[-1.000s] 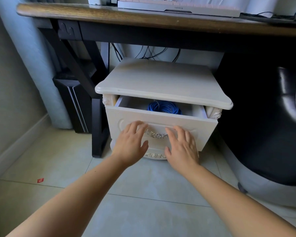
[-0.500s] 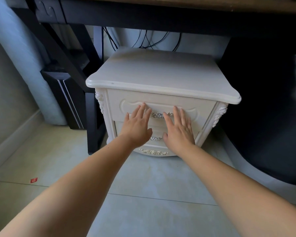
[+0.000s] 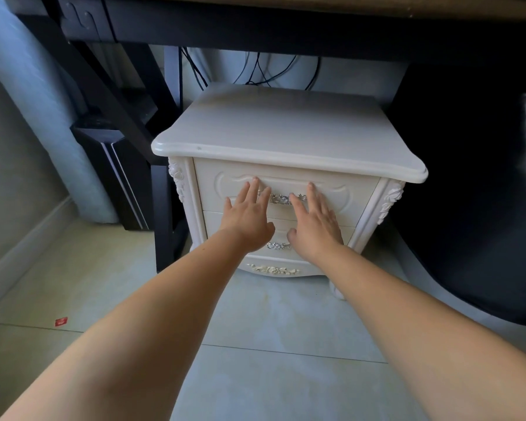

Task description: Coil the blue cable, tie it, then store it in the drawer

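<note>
While the top drawer (image 3: 340,197) sits flush in the white cabinet (image 3: 286,129) at frame centre, I have my left hand (image 3: 248,215) and right hand (image 3: 315,223) flat on its front, fingers straight, holding nothing, flanking the silver handle (image 3: 283,198); the blue cable is unseen, presumably inside, straight ahead.

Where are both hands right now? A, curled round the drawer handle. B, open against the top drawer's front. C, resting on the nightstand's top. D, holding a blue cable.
B: the left hand and right hand lie with straight fingers on the shut top drawer, at either end of its silver handle.
</note>
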`<action>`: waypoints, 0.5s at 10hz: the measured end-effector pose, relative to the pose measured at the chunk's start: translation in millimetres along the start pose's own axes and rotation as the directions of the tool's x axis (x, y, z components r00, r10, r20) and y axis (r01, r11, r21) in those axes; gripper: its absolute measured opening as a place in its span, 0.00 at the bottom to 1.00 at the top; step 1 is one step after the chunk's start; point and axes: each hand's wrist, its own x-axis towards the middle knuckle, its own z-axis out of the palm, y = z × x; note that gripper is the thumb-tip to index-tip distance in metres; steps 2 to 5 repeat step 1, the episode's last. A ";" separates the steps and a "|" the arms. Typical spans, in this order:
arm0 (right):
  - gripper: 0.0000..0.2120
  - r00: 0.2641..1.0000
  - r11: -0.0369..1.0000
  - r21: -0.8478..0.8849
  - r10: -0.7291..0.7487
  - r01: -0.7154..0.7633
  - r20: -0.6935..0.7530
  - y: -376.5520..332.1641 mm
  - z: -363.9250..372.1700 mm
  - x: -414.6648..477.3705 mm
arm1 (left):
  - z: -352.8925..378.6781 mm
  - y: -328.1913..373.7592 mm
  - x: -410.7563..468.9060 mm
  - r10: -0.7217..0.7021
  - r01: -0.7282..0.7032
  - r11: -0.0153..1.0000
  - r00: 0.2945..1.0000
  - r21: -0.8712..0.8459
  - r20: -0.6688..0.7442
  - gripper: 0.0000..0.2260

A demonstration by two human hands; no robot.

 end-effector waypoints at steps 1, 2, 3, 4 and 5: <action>0.34 0.996 0.997 0.046 0.062 -0.065 0.063 2.7 -18.1 -7.0 | -14.1 2.3 -10.6 0.039 -0.039 0.999 0.999 0.027 -0.026 0.32; 0.34 0.996 0.997 0.046 0.062 -0.065 0.063 2.7 -18.1 -7.0 | -14.1 2.3 -10.6 0.039 -0.039 0.999 0.999 0.027 -0.026 0.32; 0.34 0.996 0.997 0.046 0.062 -0.065 0.063 2.7 -18.1 -7.0 | -14.1 2.3 -10.6 0.039 -0.039 0.999 0.999 0.027 -0.026 0.32; 0.34 0.996 0.997 0.046 0.062 -0.065 0.063 2.7 -18.1 -7.0 | -14.1 2.3 -10.6 0.039 -0.039 0.999 0.999 0.027 -0.026 0.32; 0.34 0.996 0.997 0.046 0.062 -0.065 0.063 2.7 -18.1 -7.0 | -14.1 2.3 -10.6 0.039 -0.039 0.999 0.999 0.027 -0.026 0.32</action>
